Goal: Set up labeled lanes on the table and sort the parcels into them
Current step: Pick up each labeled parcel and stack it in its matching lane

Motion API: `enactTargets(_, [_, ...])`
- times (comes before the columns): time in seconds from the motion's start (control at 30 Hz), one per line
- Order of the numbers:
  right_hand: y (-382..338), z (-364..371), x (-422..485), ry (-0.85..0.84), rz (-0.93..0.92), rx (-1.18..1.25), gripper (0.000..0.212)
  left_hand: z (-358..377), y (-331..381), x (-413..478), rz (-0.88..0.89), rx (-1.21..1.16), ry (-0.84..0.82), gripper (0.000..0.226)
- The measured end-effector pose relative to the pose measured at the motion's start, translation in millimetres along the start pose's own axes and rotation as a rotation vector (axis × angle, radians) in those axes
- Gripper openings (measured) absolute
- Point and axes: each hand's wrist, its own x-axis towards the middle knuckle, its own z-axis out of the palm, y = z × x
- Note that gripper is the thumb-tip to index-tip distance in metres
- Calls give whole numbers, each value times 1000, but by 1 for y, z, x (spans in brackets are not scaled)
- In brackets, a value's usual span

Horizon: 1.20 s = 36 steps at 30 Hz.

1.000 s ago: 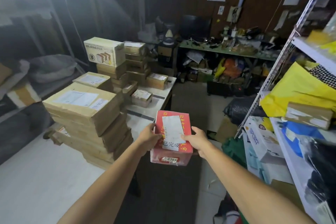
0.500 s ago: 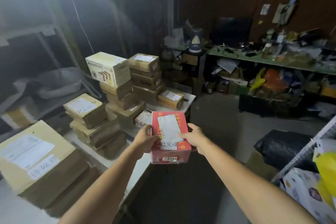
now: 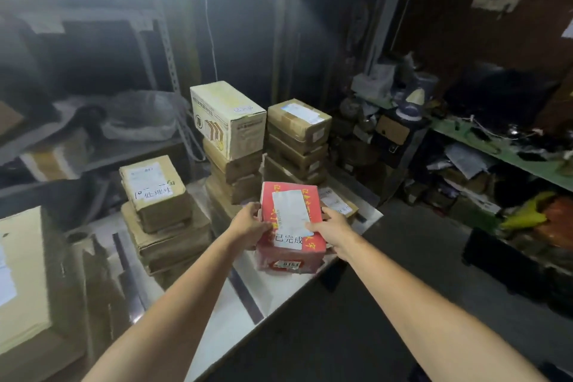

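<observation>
I hold a red parcel (image 3: 290, 226) with a white shipping label and a white handwritten tag on top. My left hand (image 3: 248, 223) grips its left side and my right hand (image 3: 333, 226) its right side. The parcel is low over the white table (image 3: 279, 295), near its right edge; I cannot tell whether it touches the top. Dark tape strips (image 3: 245, 295) cross the table as lane lines. Behind stand stacks of brown parcels: one with a handwritten tag (image 3: 155, 192), one topped by a cream printed box (image 3: 228, 121), one further right (image 3: 299, 139).
A large brown box (image 3: 21, 285) fills the near left of the table. A small flat parcel (image 3: 338, 203) lies just behind the red one. Metal shelving (image 3: 93, 139) stands at the left. A cluttered green bench (image 3: 502, 149) runs along the right, with dark floor (image 3: 387, 304) beside the table.
My view has swung left from the shelf side toward the table. Both hands have carried the red parcel forward and down over the table's right edge.
</observation>
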Motion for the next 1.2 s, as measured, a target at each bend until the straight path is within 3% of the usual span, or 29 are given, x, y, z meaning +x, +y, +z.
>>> enactTargets(0.3, [-25,7,95,-181,-2,-107,70,4,4,47,-181,-144,128,48])
enactTargets(0.53, [-9,15,155,-357,-6,-53,85,35,-11,59,-269,-261,298,44])
enactTargets(0.83, [-12,-10,168,-506,-57,-150,80,72,-5,51,-331,-349,440,43])
enactTargets(1.2, [8,0,170,-546,-34,-241,75,83,-19,38,-373,-385,427,44])
